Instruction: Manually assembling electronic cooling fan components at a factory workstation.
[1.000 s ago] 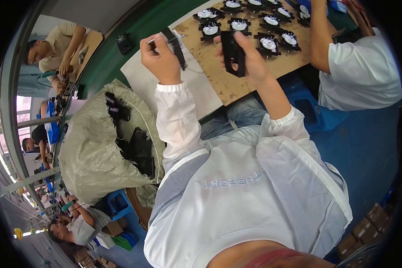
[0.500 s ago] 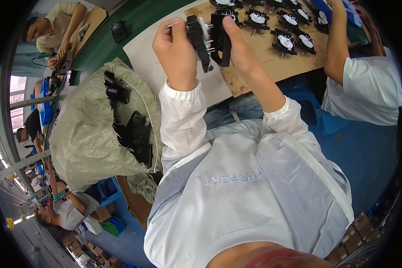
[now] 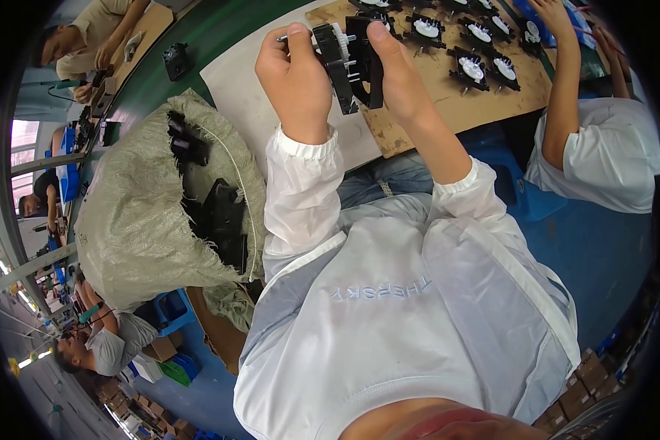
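Observation:
My left hand (image 3: 298, 89) is closed round a black plastic gear assembly (image 3: 335, 73) carrying a white gear (image 3: 342, 42) and several metal pins. Opposite it, my right hand (image 3: 405, 79) grips a black plastic housing (image 3: 375, 79), thumb along its outer side. Both parts are held up over the work table, with the pin side of the gear assembly facing the housing. They are very close together; whether they touch cannot be made out. The fingers behind the parts are hidden.
Several black units with white discs (image 3: 471, 70) stand on the brown board (image 3: 411, 125) to the right. A woven sack (image 3: 136, 213) of black parts is at my left. A black part (image 3: 175, 61) lies on the green surface. A co-worker's arm (image 3: 561, 88) reaches in at right.
Both hands have shifted slightly to the right with their parts. The gear assembly has turned a little, showing more of the white gear. At right, the co-worker's arm has moved.

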{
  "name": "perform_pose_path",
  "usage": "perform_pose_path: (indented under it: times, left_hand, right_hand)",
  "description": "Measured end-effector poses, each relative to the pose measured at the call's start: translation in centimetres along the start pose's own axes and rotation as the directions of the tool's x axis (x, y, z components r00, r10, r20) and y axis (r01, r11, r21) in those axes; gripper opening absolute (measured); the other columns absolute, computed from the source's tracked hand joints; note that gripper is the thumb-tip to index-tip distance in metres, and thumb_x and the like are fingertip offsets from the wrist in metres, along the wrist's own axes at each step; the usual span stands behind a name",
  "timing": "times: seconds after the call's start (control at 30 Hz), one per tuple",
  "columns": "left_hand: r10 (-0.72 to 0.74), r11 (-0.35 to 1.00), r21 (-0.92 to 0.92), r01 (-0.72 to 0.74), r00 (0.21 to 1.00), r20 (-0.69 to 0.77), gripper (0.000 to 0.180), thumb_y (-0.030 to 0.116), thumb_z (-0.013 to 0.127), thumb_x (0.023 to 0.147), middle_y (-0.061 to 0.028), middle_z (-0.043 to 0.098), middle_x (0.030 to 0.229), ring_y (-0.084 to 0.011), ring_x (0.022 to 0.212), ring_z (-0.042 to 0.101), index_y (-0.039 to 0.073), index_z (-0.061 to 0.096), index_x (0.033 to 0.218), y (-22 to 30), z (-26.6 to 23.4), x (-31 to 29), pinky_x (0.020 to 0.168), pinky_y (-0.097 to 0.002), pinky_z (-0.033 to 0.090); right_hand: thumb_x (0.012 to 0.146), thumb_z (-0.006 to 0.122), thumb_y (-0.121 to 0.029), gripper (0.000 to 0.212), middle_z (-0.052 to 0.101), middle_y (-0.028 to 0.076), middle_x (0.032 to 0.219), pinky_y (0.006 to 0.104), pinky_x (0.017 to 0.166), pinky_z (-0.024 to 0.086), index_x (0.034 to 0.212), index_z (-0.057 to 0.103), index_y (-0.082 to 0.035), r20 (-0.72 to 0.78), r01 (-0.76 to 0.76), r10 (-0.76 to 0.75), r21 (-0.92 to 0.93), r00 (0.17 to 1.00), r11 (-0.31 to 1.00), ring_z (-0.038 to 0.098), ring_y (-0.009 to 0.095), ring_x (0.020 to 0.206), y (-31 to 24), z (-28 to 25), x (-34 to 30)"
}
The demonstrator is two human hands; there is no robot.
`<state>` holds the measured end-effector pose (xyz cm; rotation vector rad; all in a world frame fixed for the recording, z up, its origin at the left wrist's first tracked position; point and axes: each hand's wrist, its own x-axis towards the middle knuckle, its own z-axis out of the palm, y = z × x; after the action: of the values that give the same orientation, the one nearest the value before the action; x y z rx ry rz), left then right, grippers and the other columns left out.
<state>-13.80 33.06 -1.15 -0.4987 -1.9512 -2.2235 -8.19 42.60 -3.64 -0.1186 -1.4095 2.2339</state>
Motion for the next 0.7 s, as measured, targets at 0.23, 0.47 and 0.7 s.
perform_pose_path:
  times: [0.23,0.47,0.7]
  left_hand:
    - [0.097,0.994,0.049,-0.095,0.994,-0.046,0.024,0.017,0.055,0.095,-0.0093,0.062,0.075,-0.0157,0.066,0.053,-0.005,0.063,0.093,-0.4,0.7,-0.5,0.065,-0.0272,0.046]
    - [0.068,0.995,0.075,-0.062,0.994,-0.087,0.023,0.016,0.055,0.094,-0.0098,0.062,0.075,-0.0169,0.065,0.053,-0.005,0.062,0.091,-1.3,1.0,-0.8,0.065,-0.0279,0.046]
    - [0.033,0.997,0.079,-0.025,0.995,-0.093,0.022,0.016,0.055,0.093,-0.011,0.063,0.075,-0.0188,0.065,0.054,-0.005,0.062,0.09,-2.3,1.1,-0.7,0.065,-0.0298,0.047]
  right_hand:
    - [0.102,0.04,-0.048,0.052,0.069,0.006,0.101,0.0218,0.07,0.047,0.115,0.062,-0.002,-0.005,-0.059,0.059,-0.176,0.998,0.983,0.061,0.009,0.079,-0.6,0.0,-0.1]
    - [0.103,0.04,-0.046,0.05,0.069,0.005,0.1,0.0203,0.068,0.045,0.114,0.063,-0.002,-0.021,-0.038,0.036,-0.15,0.999,0.988,0.059,0.008,0.079,-0.3,0.4,-0.1]
    - [0.1,0.046,-0.045,0.046,0.065,0.005,0.093,0.0206,0.066,0.044,0.11,0.06,-0.002,0.02,-0.083,0.088,-0.162,0.996,0.983,0.057,0.009,0.077,0.8,-0.9,0.1]
